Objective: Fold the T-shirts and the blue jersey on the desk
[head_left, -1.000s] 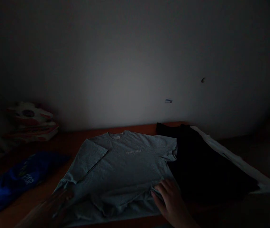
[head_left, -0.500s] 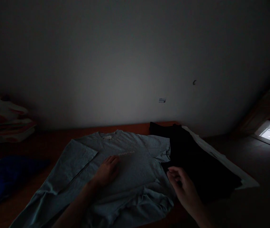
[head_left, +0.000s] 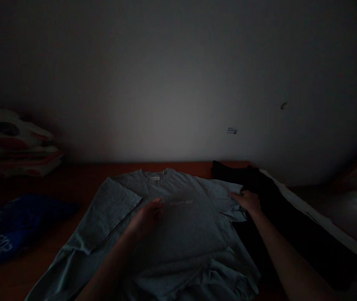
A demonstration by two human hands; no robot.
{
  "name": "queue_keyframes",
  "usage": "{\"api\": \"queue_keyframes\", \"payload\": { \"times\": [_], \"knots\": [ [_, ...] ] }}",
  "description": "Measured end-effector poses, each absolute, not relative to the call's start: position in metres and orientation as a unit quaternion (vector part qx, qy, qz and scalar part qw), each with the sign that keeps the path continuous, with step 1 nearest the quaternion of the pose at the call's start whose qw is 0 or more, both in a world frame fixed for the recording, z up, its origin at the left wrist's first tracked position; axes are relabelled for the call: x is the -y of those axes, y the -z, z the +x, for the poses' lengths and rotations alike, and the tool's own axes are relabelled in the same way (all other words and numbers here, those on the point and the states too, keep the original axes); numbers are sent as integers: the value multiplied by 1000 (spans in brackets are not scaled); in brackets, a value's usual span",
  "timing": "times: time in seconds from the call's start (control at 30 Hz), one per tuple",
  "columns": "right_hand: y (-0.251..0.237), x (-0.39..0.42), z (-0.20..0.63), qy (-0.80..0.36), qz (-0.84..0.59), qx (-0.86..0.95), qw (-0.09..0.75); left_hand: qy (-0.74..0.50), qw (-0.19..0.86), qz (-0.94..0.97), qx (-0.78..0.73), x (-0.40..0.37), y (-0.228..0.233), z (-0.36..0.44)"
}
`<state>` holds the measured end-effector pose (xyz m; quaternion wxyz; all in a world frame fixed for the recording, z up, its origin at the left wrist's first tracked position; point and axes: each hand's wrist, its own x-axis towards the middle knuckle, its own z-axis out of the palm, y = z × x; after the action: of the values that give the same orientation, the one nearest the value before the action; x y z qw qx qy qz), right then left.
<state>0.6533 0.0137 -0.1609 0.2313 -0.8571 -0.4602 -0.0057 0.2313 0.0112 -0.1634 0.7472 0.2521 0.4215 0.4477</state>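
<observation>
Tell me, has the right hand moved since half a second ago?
Yes. The right hand went from the shirt's lower right edge up to its right sleeve, nearer the printed chest lettering.

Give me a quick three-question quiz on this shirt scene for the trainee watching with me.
1. True or false: the left hand lies on the chest of the grey T-shirt, beside its printed word.
2. What is the right hand touching? A) the blue bag B) the grey T-shirt's sleeve, next to the black garment C) the wall
3. Fill in: the grey T-shirt is spread on an orange-brown ____.

Key
1. True.
2. B; whether the fingers pinch the sleeve is too dark to tell.
3. Table.
</observation>
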Motion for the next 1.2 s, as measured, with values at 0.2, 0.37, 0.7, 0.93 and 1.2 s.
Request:
{"api": "queue_keyframes", "payload": {
  "times": [0.2, 0.37, 0.7, 0.93, 1.2],
  "knots": [
    [142, -24, 613, 8, -830, 501, 244, -493, 782, 148, -351, -16, 157, 220],
    [94, -2, 539, -118, -601, 688, 389, -493, 792, 126, -338, -15, 150, 219],
    [145, 84, 543, -53, -578, 787, 209, -498, 779, 160, -346, -13, 149, 219],
    [199, 89, 557, 27, -604, 763, 226, -503, 768, 183, -351, -12, 152, 223],
    [205, 94, 556, 51, -602, 728, 325, -473, 781, 241, -329, -12, 158, 222]
  ]
}}
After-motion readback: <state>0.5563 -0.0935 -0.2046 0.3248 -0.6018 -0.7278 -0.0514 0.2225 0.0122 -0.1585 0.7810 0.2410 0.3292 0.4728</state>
